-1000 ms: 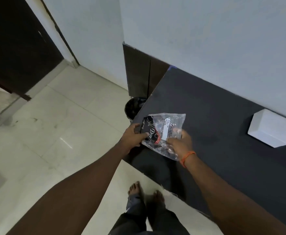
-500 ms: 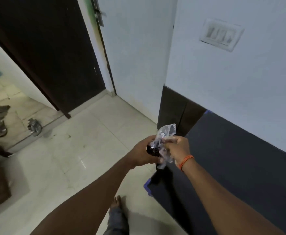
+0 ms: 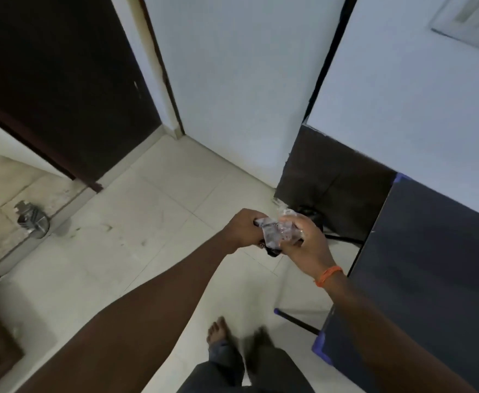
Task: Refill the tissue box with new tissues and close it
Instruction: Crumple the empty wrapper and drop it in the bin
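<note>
Clear plastic wrapper (image 3: pixel 279 232) bunched between both hands (image 3: pixel 272 234), gripped tight.

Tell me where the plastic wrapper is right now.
In the head view, the plastic wrapper sits just right of centre, crumpled between the left hand and right hand, held over the floor just left of the dark table.

A crumpled wrapper of clear, glossy plastic film (image 3: pixel 279 232) with dark print is gripped between the bare left hand (image 3: pixel 242 232) and right hand (image 3: pixel 306 242). An orange thread band (image 3: pixel 328 276) (apparently cloth or cord) is worn at the right wrist. The pale floor tiles (image 3: pixel 136 222) are seen as smooth and faintly shiny, though scuffed. The dark tabletop (image 3: pixel 431 265) appears matt, the dark brown door (image 3: pixel 62 80) smooth like wood.
</note>
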